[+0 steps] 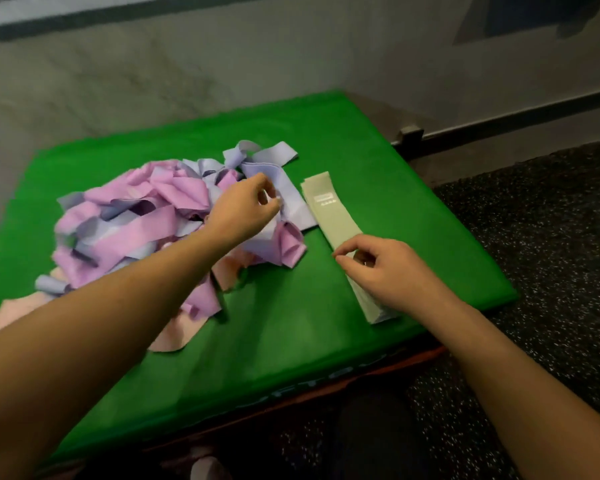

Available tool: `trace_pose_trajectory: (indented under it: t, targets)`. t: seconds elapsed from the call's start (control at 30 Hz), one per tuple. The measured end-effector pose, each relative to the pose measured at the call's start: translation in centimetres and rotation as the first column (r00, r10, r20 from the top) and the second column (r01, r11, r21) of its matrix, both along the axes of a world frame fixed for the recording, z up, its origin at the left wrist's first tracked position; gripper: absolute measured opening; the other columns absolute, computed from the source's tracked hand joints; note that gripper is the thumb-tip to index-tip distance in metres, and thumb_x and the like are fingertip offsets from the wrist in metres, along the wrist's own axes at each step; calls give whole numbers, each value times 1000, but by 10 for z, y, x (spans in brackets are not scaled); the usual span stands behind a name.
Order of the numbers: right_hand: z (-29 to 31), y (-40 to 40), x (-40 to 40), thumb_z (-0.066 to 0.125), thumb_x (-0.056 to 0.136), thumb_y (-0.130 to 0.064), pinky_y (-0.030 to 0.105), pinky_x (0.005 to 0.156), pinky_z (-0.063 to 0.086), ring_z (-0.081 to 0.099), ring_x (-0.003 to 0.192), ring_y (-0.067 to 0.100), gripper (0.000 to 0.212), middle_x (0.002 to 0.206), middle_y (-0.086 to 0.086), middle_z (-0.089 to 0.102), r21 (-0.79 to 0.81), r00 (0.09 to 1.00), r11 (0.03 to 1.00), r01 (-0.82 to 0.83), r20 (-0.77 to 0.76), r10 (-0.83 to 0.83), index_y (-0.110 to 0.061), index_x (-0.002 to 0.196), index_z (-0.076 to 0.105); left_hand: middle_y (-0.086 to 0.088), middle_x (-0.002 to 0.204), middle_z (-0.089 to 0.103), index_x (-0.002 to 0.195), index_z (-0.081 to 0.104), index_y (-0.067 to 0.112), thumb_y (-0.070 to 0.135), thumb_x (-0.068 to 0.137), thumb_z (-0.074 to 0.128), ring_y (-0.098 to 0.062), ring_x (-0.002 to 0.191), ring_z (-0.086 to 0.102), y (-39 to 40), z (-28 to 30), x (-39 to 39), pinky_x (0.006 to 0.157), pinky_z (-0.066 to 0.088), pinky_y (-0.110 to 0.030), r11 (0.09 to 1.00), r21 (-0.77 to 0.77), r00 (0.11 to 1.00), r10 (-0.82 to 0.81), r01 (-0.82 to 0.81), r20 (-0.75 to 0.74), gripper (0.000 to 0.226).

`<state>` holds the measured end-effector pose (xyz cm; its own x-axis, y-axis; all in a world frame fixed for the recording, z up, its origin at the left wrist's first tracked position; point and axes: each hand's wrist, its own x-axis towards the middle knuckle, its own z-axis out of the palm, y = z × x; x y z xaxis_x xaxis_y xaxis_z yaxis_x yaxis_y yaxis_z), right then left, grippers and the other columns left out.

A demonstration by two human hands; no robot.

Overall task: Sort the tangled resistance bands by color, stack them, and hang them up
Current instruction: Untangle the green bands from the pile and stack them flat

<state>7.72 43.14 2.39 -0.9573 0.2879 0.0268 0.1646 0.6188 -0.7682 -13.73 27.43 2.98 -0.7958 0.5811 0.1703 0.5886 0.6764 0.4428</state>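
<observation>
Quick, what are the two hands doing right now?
Left hand: fingers curled, pinching a lavender band in the tangled pile.
Right hand: fingers curled over the near end of the pale green stack; grip unclear.

A green-covered bench (361, 161) carries a tangled heap of pink and lilac bands (146, 223) on its left. Just beside the heap, to the right, lies a flat stack of pale green bands (336, 216).

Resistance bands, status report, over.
Left hand pinching lavender band in tangled pile. Right hand resting on pale green stack. Nothing blocking.
</observation>
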Motion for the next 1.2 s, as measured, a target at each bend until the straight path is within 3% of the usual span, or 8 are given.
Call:
trace_pose_trajectory:
  t: [0.2, 0.4, 0.5, 0.6, 0.7, 0.93, 1.07, 1.2]
  targets:
    - [-1, -57, -40, 67, 92, -24, 15, 52, 34, 47, 52, 2, 9, 59, -13, 57, -19, 994, 995, -95, -64, 94, -29, 98, 72, -1, 131, 59, 115, 64, 27, 57, 83, 63, -26, 128, 47, -130, 2, -24, 106, 30, -49, 974, -199, 932, 28, -107, -361, 44]
    - [-3, -119, -91, 67, 92, -23, 30, 67, 50, 58, 67, 12, 16, 80, -7, 66, -42, 979, 983, -177, -107, 172, -37, 98, 67, 7, 162, 21, 143, 41, 44, 87, 72, 47, -29, 151, 13, -234, -9, -46, 115, 15, -62, 915, -311, 960, 205, -257, -190, 83]
    - [2, -145, -113, 63, 93, -19, 26, 67, 52, 60, 71, 11, 21, 90, -13, 64, -39, 963, 970, -242, -131, 235, -36, 104, 67, -6, 150, 40, 135, 51, 29, 73, 77, 52, -30, 138, 39, -266, -17, -42, 108, 38, -50, 956, 6, 935, 289, -294, -206, 73]
    - [8, -174, -141, 61, 94, -18, 29, 76, 54, 61, 82, 5, 22, 99, -12, 63, 23, 929, 943, -333, -163, 332, -31, 110, 68, -13, 127, 55, 124, 53, 10, 40, 90, 63, -32, 115, 56, -299, -29, -50, 95, 46, -43, 860, 288, 889, 455, -420, -61, 46]
    - [12, -211, -172, 59, 94, -18, 27, 87, 50, 59, 97, 3, 24, 111, -11, 64, 150, 877, 898, -413, -201, 437, -28, 115, 67, -11, 122, 60, 123, 49, 8, 22, 94, 64, -29, 104, 61, -328, -46, -58, 91, 49, -40, 781, 280, 829, 511, -559, 229, 36]
    - [4, -307, -239, 53, 82, -26, 50, 102, 43, 55, 121, 27, 44, 131, 2, 63, 590, 625, 555, -586, -106, 773, -23, 124, 66, -6, 113, 66, 125, 56, 15, 25, 88, 66, -15, 82, 60, -335, -65, -65, 76, 46, -31, 786, 275, 824, 467, -553, 322, 40]
    - [-17, -294, -258, 43, 89, -63, 71, 112, 9, 23, 148, 23, 60, 157, -12, 34, 748, 762, 383, -542, 244, 600, -48, 146, 36, 1, 121, 68, 122, 61, 26, 43, 82, 60, -24, 106, 63, -330, -72, -65, 89, 50, -38, 839, 202, 854, 454, -506, 255, 44]
    - [-26, -251, -263, 40, 78, -76, 54, 101, 31, 43, 130, 26, 64, 138, -8, 50, 786, 861, 458, -416, 177, 478, -46, 134, 51, 2, 126, 63, 134, 54, 31, 41, 86, 68, -24, 113, 59, -328, -80, -68, 94, 48, -41, 845, 179, 863, 484, -503, 141, 51]
